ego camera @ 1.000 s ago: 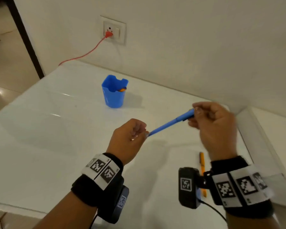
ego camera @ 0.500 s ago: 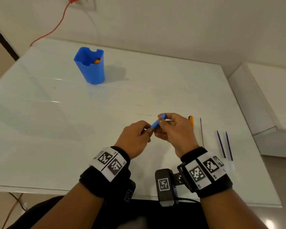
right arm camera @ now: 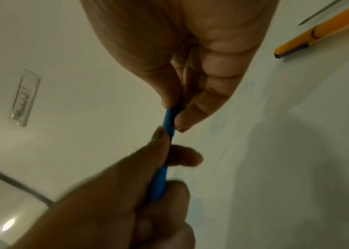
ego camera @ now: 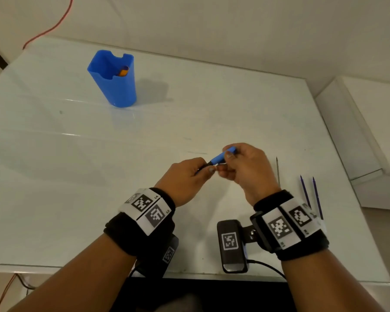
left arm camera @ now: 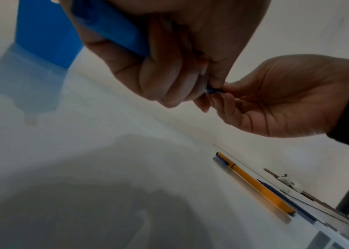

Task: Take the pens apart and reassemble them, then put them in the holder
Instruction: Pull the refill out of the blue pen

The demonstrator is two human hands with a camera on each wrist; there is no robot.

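Observation:
A blue pen (ego camera: 220, 156) is held above the table's near part between both hands. My left hand (ego camera: 208, 168) grips its lower, dark end with curled fingers. My right hand (ego camera: 228, 156) pinches its upper end between thumb and fingers. The right wrist view shows the blue pen (right arm camera: 168, 121) running from the right fingertips down into the left fist. The blue holder (ego camera: 115, 86) stands at the far left with an orange pen (ego camera: 123, 71) inside it. Another orange pen (left arm camera: 254, 183) lies on the table, hidden under my right hand in the head view.
A thin grey refill (ego camera: 277, 170) and two blue refills (ego camera: 305, 192) lie to the right of my right hand. The white table (ego camera: 54, 176) ends at a front edge just behind my wrists. A white ledge (ego camera: 358, 131) borders the right side. A red cable (ego camera: 47, 30) runs along the far left.
Both hands have come down and back toward the table's near edge and closed together along the blue pen. The right hand now covers the orange pen on the table in the head view.

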